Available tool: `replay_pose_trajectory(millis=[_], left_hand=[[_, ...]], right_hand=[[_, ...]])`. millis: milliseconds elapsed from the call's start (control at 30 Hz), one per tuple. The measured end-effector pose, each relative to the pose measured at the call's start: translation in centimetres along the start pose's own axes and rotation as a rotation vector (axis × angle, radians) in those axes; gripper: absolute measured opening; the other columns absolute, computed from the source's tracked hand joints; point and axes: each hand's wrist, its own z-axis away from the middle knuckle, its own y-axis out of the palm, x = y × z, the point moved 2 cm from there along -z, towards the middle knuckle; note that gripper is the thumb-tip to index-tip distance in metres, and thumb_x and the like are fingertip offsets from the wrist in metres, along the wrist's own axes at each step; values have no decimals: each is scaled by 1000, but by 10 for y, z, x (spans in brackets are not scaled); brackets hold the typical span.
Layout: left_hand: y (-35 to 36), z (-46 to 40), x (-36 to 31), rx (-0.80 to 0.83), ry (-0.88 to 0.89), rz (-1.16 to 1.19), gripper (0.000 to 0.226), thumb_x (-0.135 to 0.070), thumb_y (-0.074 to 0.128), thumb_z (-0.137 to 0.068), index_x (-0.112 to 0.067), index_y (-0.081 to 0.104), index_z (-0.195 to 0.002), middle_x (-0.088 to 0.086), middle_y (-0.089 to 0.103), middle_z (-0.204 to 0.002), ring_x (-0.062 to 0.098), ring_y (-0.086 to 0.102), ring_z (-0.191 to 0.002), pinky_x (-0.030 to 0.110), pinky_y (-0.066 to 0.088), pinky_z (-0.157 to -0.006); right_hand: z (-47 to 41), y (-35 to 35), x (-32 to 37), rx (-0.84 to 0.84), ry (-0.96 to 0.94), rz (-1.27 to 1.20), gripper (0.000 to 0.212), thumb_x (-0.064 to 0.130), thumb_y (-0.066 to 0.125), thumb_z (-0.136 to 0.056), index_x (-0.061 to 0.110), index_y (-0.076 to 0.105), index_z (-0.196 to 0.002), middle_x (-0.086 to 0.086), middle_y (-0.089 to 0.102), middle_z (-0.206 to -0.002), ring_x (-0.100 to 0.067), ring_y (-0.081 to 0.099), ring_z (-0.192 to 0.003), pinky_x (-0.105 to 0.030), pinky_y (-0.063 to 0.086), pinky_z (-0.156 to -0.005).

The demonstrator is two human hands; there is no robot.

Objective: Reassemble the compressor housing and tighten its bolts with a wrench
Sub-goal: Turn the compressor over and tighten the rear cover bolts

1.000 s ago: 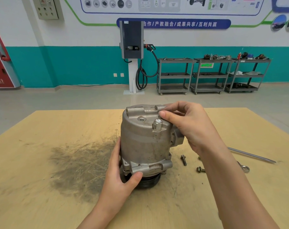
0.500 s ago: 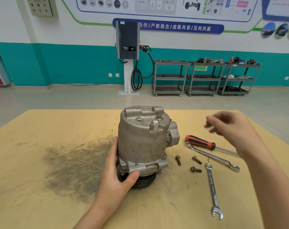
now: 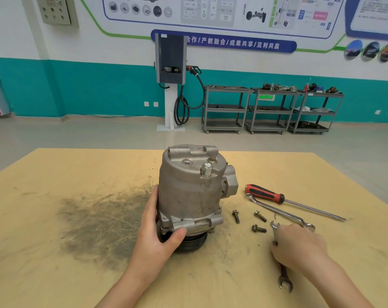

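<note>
Grey compressor [image 3: 189,192] in left hand's [image 3: 159,236] curled grip; right hand [image 3: 299,247] palm-down, fingers around wrench [image 3: 284,276].

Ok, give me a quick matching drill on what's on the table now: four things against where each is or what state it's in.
Things:
1. compressor
2. open-end wrench
3. screwdriver
4. three loose bolts

States:
A. lying between compressor and wrenches
B. under the right hand
C. steadied upright by the left hand
D. red-and-black handle, farthest back

Pairs: 1-C, 2-B, 3-D, 4-A
</note>
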Motion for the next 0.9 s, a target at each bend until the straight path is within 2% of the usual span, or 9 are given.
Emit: replay_pose_trajectory(millis=[67,167,300,533,633,733,800,833,900], left_hand=[[0,0,0,-4,2,-4,99,-64,72,-65,-53,19,-148,-26,31,-158,3,35,-145,46,32,-121],[0,0,0,-7,8,-3,96,-60,71,-66,-52,20,-147,-28,32,-156,2,36,-145,45,32,-121],[0,0,0,-5,18,-13,94,-61,70,-67,-56,20,-146,-34,34,-153,4,36,-145,47,33,-121],[0,1,-1,-5,13,-13,94,-63,70,-66,-56,20,-146,-33,34,-153,5,36,-145,48,32,-121],[0,1,-1,-6,7,-14,95,-64,70,-66,-57,19,-146,-32,33,-154,5,35,-145,48,31,-121],[0,0,0,-6,8,-19,97,-64,70,-66,-55,18,-148,-31,32,-155,5,33,-146,48,30,-122],[0,0,1,-7,6,-17,98,-64,71,-66,-54,18,-148,-29,32,-156,6,33,-147,48,30,-122],[0,0,1,-6,6,-18,99,-65,71,-66,-54,18,-148,-27,31,-157,6,33,-147,48,30,-122],[0,0,1,-10,8,-17,100,-65,71,-66,-51,18,-149,-24,32,-158,6,32,-147,48,30,-122]], right_hand=[[1,1,2,-25,8,-3,10,27,40,-90,25,47,-96,8,49,-87,-17,55,-89,-28,37,-64],[-3,5,2,-58,27,0,31,23,43,-92,19,44,-122,5,59,-107,-18,58,-104,-28,37,-68],[-5,12,2,-82,19,-25,47,22,44,-93,17,33,-138,3,58,-105,-20,57,-101,-29,39,-67],[-3,13,1,-113,56,-134,41,22,47,-89,23,34,-128,10,43,-76,-18,48,-80,-27,36,-59],[1,12,-3,-149,61,-221,27,23,47,-86,29,32,-108,11,47,-75,-13,46,-70,-27,30,-51],[-2,14,-12,-105,64,-334,18,20,48,-86,31,40,-98,12,52,-76,-13,51,-71,-26,35,-53],[-7,15,-20,-71,66,-488,12,17,49,-89,25,56,-93,8,59,-78,-12,56,-72,-26,38,-55],[-9,15,-24,-80,81,-664,17,12,47,-91,20,62,-92,3,61,-79,-13,55,-69,-26,38,-55],[-12,12,-35,0,125,-1286,31,-1,36,-91,5,66,-96,-8,59,-73,-18,50,-59,-28,39,-52]])
